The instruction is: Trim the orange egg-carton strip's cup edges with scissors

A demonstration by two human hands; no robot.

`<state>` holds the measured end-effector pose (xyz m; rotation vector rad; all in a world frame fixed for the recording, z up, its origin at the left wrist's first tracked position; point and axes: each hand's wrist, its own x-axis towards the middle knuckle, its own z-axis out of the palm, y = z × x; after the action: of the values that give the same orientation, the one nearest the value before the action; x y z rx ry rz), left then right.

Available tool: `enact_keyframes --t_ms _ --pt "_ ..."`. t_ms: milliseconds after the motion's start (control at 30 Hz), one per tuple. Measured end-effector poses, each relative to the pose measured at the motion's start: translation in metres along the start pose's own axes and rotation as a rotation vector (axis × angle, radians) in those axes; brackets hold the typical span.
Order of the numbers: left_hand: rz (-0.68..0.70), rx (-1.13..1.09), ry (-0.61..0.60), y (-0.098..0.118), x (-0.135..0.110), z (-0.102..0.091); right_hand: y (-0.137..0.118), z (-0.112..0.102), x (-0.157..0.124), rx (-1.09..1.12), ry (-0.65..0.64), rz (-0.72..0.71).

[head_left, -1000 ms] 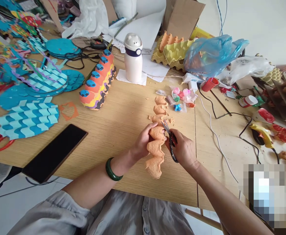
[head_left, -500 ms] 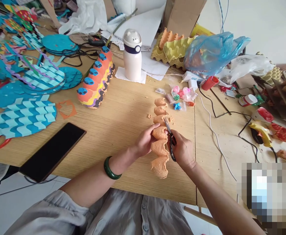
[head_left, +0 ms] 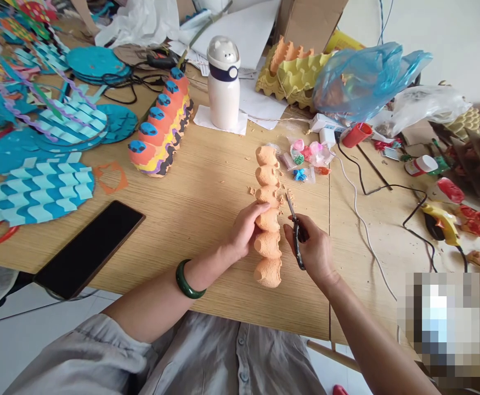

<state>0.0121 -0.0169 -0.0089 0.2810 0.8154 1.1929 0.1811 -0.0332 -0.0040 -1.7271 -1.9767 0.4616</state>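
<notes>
An orange egg-carton strip [head_left: 267,244], a single row of bumpy cups, lies lengthwise in front of me above the wooden table [head_left: 207,219]. My left hand [head_left: 246,227] grips it from the left side, thumb over the middle cups and the other fingers hidden beneath. In my right hand [head_left: 316,249] is a pair of black-handled scissors [head_left: 297,236], its tip pointing away from me. The blades are just right of the strip and apart from it; they look nearly closed. Small orange scraps [head_left: 251,191] lie around the strip.
A painted caterpillar of egg cups [head_left: 163,126] and a white bottle [head_left: 224,90] stand farther back. At left are a phone [head_left: 91,247] and blue paper fish [head_left: 42,189]. A hot glue gun [head_left: 443,225], cables, small bags of coloured clay [head_left: 305,151] and egg cartons [head_left: 299,74] occupy the right and back.
The scissors have come away from the strip's edge, moving slightly right. The strip has turned, showing more of its rounded cup tops. My left hand keeps its hold.
</notes>
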Motion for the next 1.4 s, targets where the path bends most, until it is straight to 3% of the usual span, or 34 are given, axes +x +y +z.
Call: enact_keyframes --t_ms 300,500,1167,1400 --pt "-0.153 -0.066 -0.054 0.008 -0.004 0.004 0.010 0.004 -0.002 -0.093 0.094 -0.236" --pt "-0.271 -0.117 -0.038 0.009 -0.003 0.005 0.010 0.009 -0.002 -0.132 0.141 -0.287" --pt "-0.245 -0.159 -0.083 -0.001 0.003 -0.003 -0.006 0.009 -0.009 -0.192 0.113 -0.198" --pt "-0.282 -0.112 -0.066 0.001 0.005 -0.005 -0.010 0.009 -0.011 0.041 -0.046 -0.041"
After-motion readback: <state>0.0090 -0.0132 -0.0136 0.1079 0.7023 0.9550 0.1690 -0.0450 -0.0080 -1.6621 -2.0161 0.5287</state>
